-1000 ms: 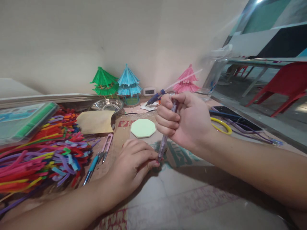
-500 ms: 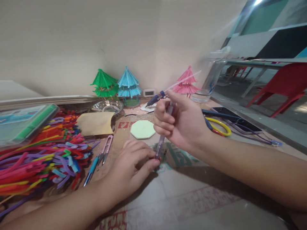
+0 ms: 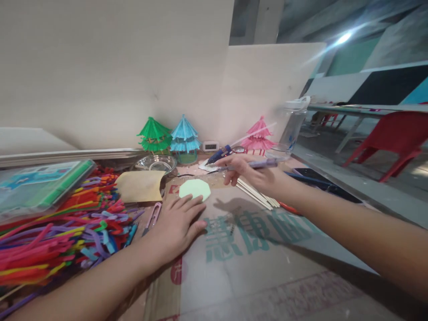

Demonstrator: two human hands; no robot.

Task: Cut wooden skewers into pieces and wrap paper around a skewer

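Fingers spread, my left hand (image 3: 179, 225) rests with its fingertips at the near edge of a pale green octagon (image 3: 195, 190) on the cardboard. My right hand (image 3: 245, 171) is raised over the cardboard, its fingers round a clear purple pen (image 3: 264, 164) that lies nearly level across the hand. Behind that hand is a blue glue gun (image 3: 219, 154) on a white scrap. Several pale sticks (image 3: 256, 194) lie under and beside my right hand.
Colourful pipe cleaners (image 3: 50, 240) and a plastic case (image 3: 40, 185) fill the left. Green (image 3: 154, 134), blue (image 3: 184, 134) and pink (image 3: 259, 135) roofed models stand near the wall. Pink snips (image 3: 154, 215), a metal bowl (image 3: 157, 163), a bottle (image 3: 293, 125) and a phone (image 3: 329, 185) lie around.
My left hand has left the pen's end and spread out by the octagon. My right hand has turned and moved away with the pen, uncovering the sticks. The view has shifted.
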